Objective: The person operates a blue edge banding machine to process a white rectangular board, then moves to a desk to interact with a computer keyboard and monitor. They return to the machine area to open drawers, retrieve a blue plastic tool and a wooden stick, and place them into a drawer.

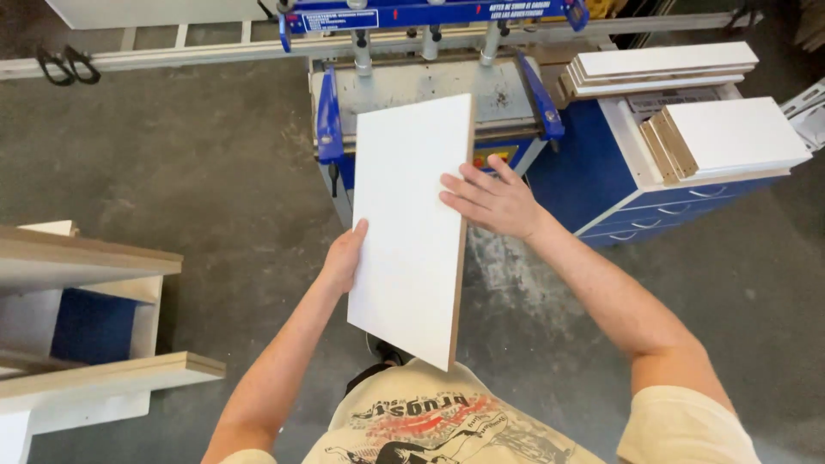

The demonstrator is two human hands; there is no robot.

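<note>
Flat white rectangular laminated board with brown raw edge (pixel 412 232) held mid-frame, above grey concrete floor (pixel 198 163), just in front of blue-and-grey drilling machine (pixel 430 86) at top centre.

Left hand (pixel 344 258) clasps board's left long edge, thumb on top face, fingers hidden beneath. Right hand (pixel 494 199) lies flat, fingers spread, on board's right edge.

Step in hand, by judgement: carrying panel, lining it up with machine bed.

Stacks of similar white panels (pixel 722 133) on blue drawer cabinet (pixel 601 185), upper right. Pale wooden shelving (pixel 86 326) at left edge.
</note>
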